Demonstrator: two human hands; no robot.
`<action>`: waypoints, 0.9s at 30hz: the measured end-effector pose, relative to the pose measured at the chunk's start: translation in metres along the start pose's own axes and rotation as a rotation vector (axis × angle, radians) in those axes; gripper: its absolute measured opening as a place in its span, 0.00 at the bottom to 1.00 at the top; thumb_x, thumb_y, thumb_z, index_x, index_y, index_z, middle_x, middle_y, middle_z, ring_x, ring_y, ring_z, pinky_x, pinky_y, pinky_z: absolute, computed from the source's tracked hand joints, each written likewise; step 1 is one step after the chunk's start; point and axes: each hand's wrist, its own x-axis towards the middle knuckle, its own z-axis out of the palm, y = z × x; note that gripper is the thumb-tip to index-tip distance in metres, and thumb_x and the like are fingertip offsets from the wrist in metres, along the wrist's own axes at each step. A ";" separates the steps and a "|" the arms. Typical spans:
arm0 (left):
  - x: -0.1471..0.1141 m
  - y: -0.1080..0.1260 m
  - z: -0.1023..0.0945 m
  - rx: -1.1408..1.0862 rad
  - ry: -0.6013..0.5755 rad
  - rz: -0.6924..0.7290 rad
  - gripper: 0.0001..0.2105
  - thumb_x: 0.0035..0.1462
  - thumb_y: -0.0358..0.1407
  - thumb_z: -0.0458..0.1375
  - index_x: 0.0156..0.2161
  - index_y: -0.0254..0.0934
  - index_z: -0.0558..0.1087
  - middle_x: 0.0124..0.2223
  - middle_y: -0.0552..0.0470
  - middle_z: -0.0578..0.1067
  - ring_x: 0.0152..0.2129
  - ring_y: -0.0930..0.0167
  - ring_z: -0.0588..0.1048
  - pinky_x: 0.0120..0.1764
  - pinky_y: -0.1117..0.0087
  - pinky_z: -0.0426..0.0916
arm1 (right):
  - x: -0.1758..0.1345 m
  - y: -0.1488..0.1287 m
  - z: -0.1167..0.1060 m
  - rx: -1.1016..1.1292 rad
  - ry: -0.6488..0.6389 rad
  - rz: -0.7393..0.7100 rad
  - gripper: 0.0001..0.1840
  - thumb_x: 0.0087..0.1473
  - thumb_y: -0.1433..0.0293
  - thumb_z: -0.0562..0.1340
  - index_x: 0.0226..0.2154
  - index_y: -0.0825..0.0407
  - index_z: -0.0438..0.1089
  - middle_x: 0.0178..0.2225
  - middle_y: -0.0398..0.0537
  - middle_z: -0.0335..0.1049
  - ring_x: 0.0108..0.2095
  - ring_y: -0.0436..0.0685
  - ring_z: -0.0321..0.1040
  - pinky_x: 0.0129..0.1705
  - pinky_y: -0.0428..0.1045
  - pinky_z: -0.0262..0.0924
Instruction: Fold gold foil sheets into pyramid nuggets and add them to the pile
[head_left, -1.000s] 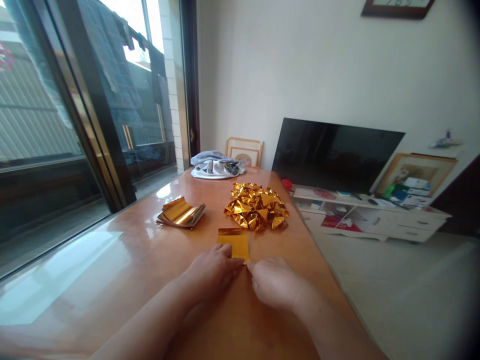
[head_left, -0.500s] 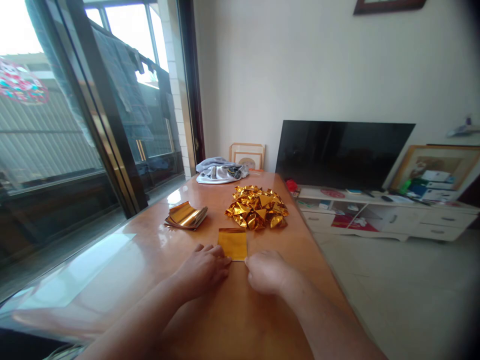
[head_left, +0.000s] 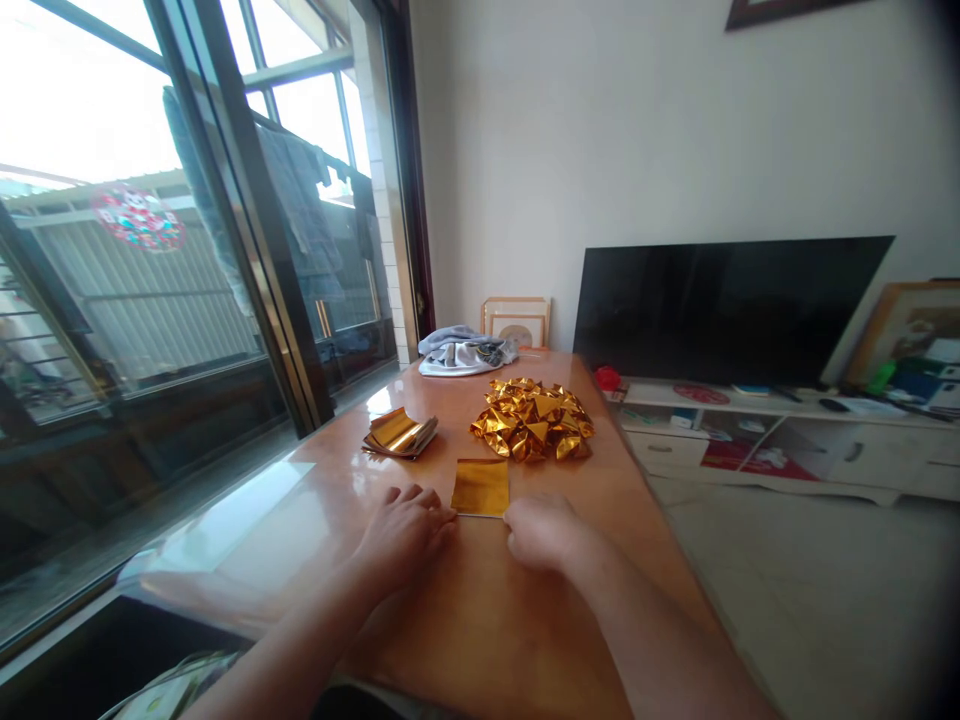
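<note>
A square sheet of gold foil paper (head_left: 481,487) lies flat on the wooden table in front of me, a pale strip showing along its near edge. My left hand (head_left: 409,525) grips its near left corner with thumb and fingers close together. At the near right corner, my right hand (head_left: 541,530) is closed, its fingertips pinching the edge. Beyond the sheet to the left sits a stack of loose gold foil sheets (head_left: 401,433), curled at the top. A heap of folded gold foil pieces (head_left: 534,420) lies beyond it to the right.
The glossy table (head_left: 465,620) has its right edge beside the tiled floor. Bundled grey and white cloth (head_left: 466,352) rests at its far end. A clear plastic sheet (head_left: 225,550) covers part of the left side. A television (head_left: 727,312) stands on a white cabinet (head_left: 795,450).
The camera has turned a little left, so the scene sits further right in view. Both hands stay at the sheet's near corners, with little visible movement.
</note>
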 end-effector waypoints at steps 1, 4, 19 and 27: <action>0.000 0.002 0.001 0.009 0.005 -0.015 0.15 0.67 0.44 0.49 0.39 0.46 0.79 0.40 0.47 0.75 0.42 0.61 0.68 0.45 0.59 0.56 | 0.001 0.001 0.001 0.008 0.013 -0.002 0.09 0.51 0.72 0.63 0.33 0.53 0.80 0.39 0.63 0.79 0.41 0.71 0.76 0.41 0.57 0.67; 0.001 0.006 0.002 0.035 0.018 -0.066 0.17 0.67 0.45 0.49 0.37 0.45 0.79 0.39 0.46 0.75 0.42 0.60 0.69 0.45 0.58 0.56 | 0.005 0.005 0.004 0.028 0.054 -0.006 0.08 0.51 0.71 0.63 0.32 0.52 0.80 0.39 0.63 0.79 0.41 0.70 0.76 0.42 0.57 0.67; 0.015 0.014 0.014 -0.057 0.101 -0.094 0.13 0.60 0.34 0.54 0.48 0.44 0.74 0.48 0.47 0.74 0.48 0.60 0.68 0.52 0.58 0.60 | 0.022 0.011 0.018 0.028 0.168 -0.048 0.12 0.55 0.72 0.60 0.36 0.53 0.81 0.38 0.63 0.79 0.42 0.71 0.76 0.42 0.57 0.65; 0.029 0.015 0.025 -0.102 0.013 -0.100 0.09 0.61 0.34 0.53 0.42 0.43 0.75 0.47 0.48 0.76 0.47 0.60 0.69 0.51 0.56 0.61 | 0.025 0.025 0.023 0.052 0.232 -0.061 0.09 0.54 0.71 0.61 0.32 0.48 0.78 0.35 0.54 0.79 0.39 0.66 0.76 0.37 0.53 0.61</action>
